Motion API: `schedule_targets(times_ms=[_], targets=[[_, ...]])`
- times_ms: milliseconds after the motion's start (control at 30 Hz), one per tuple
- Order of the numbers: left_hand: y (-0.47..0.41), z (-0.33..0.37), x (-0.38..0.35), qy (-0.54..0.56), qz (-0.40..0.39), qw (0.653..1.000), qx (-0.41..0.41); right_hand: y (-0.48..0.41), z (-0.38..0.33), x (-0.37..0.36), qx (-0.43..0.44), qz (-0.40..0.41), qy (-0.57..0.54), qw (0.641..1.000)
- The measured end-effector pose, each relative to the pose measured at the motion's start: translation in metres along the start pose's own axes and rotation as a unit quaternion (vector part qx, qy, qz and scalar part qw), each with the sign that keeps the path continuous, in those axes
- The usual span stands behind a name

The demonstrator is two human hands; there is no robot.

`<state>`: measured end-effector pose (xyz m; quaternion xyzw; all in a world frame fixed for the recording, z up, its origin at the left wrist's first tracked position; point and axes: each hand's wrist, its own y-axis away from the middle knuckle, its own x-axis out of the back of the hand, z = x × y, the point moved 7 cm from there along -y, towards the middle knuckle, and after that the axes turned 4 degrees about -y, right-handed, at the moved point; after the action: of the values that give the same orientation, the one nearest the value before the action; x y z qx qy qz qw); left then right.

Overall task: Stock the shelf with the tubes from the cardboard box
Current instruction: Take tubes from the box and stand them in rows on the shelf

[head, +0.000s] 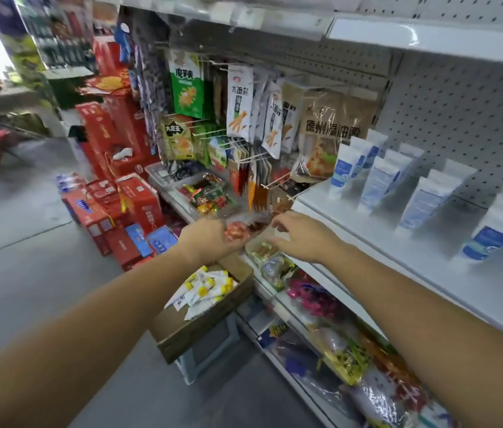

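A brown cardboard box (201,322) sits low at centre, holding several white tubes with yellow caps (204,288). Several white and blue tubes (376,183) stand upright in rows on the white shelf (398,251) at the right. My left hand (210,239) hovers above the box's far end, fingers curled loosely, nothing in it. My right hand (302,233) reaches toward it, just in front of the white shelf's edge, with fingers apart and nothing held. Both hands are above the box, a little apart from each other.
Snack packets (238,103) hang on pegs left of the tubes. Trays of wrapped snacks (210,196) sit behind my hands. Bagged goods (346,350) fill the lower shelf. Red gift boxes (120,186) are stacked on the floor at left. A grey stool (210,350) supports the cardboard box.
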<state>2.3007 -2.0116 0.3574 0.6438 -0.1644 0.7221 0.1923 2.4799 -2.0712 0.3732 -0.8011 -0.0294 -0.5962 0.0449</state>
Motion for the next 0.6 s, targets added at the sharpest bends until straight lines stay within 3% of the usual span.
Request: schedule_targets(times_ms=[600], targets=[[-0.032,-0.162,-0.135,0.022,-0.057,0.977,0.203,-0.179,-0.041,-0.181,0.164,-0.154,-0.059,0.973]])
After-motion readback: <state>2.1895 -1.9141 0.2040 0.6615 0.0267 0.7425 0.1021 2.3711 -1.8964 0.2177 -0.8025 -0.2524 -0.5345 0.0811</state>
